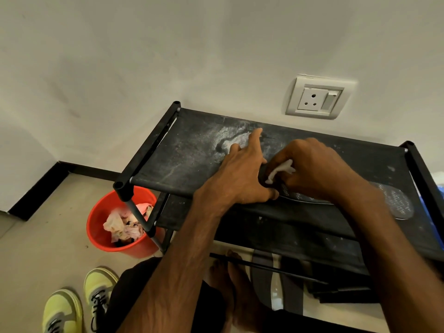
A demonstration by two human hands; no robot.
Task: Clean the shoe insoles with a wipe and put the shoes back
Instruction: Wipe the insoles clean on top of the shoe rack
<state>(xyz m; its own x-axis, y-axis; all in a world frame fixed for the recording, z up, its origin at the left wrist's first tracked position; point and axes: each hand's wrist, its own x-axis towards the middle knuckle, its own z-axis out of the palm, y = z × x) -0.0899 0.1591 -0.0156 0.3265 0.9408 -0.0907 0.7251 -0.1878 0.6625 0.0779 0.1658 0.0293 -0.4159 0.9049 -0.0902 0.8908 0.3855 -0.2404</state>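
My right hand (310, 169) is curled tight around a small white wipe (280, 170), fingers bunched over it and pressing it down onto the dark insole (394, 203) that lies across the top shelf of the black shoe rack (182, 152). My left hand (240, 174) is mostly spread, the forefinger stretched out over the dusty, chalky smear on the shelf fabric, while the thumb and lower fingers pin the near end of the insole against the shelf; it grips nothing else. The insole's rounded far end sticks out past my right wrist, toward the rack's right side, grey with dust. There is pale printing on the insole just by my thumb and more on the far end, but it looks too small and blurred for me to read.

Down on the floor to the left stand the yellow-green sneakers (79, 301), side by side, near the red bucket (96, 227) holding crumpled paper.
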